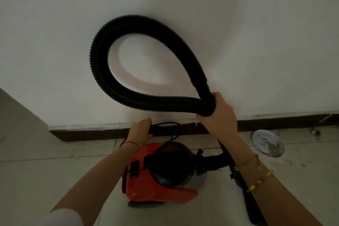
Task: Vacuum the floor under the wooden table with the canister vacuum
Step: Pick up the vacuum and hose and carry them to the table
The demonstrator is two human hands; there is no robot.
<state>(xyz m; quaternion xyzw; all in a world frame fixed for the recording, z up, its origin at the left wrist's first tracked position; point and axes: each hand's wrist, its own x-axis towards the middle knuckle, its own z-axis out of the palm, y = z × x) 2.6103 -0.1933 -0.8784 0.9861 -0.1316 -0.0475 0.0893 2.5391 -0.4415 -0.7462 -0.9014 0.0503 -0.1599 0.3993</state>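
Head view shows our right hand (218, 115) with fingers (205, 114) wrapped tight around the doubled-over black corrugated hose (102, 42), lifting its loop against the white wall, while our left hand (140, 130) closes on the thin black power cord (165, 124) above the dark baseboard (82, 134). Below them the red canister vacuum (161, 170) sits on the tiled floor (45, 170), so we judge this is still setup. No wooden table is in sight; next we must free cord and hose and carry the vacuum there.

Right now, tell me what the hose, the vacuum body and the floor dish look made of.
Hose: ribbed black flexible plastic, matte. Vacuum body: smooth red moulded plastic, slight sheen, with a dark rounded part. Dish: pale and glossy, probably glass or glazed ceramic; too dim to tell.
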